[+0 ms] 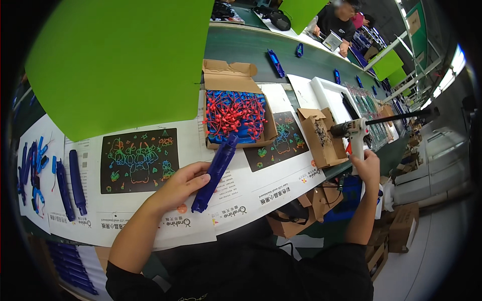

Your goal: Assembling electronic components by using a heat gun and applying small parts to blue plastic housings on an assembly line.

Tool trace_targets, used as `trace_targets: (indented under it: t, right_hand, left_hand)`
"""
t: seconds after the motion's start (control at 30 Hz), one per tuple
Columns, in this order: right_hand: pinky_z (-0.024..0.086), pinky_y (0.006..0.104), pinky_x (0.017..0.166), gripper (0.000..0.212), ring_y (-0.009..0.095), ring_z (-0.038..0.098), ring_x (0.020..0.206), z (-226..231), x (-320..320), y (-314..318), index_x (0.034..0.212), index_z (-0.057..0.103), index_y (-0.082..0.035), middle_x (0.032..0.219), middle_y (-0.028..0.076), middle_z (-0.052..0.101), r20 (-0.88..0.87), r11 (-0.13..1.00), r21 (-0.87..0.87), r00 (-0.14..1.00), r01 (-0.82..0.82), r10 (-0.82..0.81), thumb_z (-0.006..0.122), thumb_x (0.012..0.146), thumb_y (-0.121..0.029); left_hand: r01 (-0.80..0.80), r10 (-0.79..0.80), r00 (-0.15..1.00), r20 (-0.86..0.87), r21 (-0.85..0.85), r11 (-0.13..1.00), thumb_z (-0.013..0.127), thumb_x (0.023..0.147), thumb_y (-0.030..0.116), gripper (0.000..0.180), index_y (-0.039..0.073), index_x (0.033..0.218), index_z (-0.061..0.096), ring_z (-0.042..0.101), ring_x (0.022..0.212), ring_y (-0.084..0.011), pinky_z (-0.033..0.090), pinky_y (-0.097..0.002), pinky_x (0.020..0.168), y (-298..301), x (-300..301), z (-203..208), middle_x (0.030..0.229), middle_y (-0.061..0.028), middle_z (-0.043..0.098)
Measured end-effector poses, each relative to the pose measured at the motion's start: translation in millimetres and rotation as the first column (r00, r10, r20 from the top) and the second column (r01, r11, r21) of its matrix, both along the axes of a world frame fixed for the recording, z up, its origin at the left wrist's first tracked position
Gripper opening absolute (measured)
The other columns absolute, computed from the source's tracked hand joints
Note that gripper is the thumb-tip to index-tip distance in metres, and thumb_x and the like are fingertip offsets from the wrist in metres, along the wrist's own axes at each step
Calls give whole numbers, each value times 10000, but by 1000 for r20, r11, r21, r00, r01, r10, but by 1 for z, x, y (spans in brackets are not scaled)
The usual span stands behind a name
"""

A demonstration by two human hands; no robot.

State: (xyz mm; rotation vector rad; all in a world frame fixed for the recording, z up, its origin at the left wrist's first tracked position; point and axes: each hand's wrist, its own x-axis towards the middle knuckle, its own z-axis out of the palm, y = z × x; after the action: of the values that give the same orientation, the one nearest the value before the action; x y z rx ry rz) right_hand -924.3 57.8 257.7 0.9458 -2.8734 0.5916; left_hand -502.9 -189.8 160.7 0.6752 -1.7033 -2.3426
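Observation:
My left hand (188, 181) grips a long, dark blue plastic shell (217, 173), which slants over the paper-covered bench. Fingers wrapped round its handle, my right hand (368, 165) holds a white and grey glue gun (355, 131) with a red trigger. A long black stick (401, 116) juts from the gun's back, and its nozzle points left. Beneath the nozzle stands a small cardboard box (329, 159) with small dark bits inside. Beyond the shell's upper end, an open cardboard box (271, 131) is filled with blue cylindrical parts and red-tipped wires.
Two more blue shells (77, 183) lie at left, beside loose blue cylinders with wires (37, 165). A green panel (120, 65) rises at the far left. A white foam tray (326, 95) stands at right. Across the bench sits another person (337, 22); several shells rest on the green surface (236, 47).

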Motion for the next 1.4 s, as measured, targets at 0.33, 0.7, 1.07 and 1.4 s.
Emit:
trace_targets:
  t: [0.33,0.7,1.07,1.4]
  right_hand:
    - [540,400,538,387,217,582,680,-8,-22,-8,1056,519,-32,845,73,540,827,922,-307,546,237,134,648,767,-253]
    - [496,392,843,476,267,602,980,13,-23,10,1208,444,49,1135,223,582,673,680,-686,581,259,457,527,758,-83]
    - [401,482,908,442,332,546,904,17,174,-58,1035,473,56,855,174,518,398,530,-770,382,-355,834,573,679,-186]
    - [402,445,923,332,230,531,869,-8,199,-108,1000,498,-22,833,78,512,620,597,-741,27,-309,784,605,708,-139]
  left_hand:
    - [-5,6,1000,21,-45,999,475,914,321,460,54,1287,443,601,794,-57,319,-187,296,-2,-4,-8,978,-63,636]
    - [-101,171,970,-174,351,931,469,937,184,397,-52,1252,416,580,995,-188,472,-300,878,-4,-4,-9,1104,-136,567]
    - [-152,290,934,-208,503,851,451,946,200,410,-43,1275,425,590,982,-194,473,-331,874,-8,1,-12,1130,-150,579]
    - [-138,293,929,-227,521,842,462,942,212,392,-28,1252,452,597,959,-203,473,-346,865,-11,1,-8,1116,-135,590]
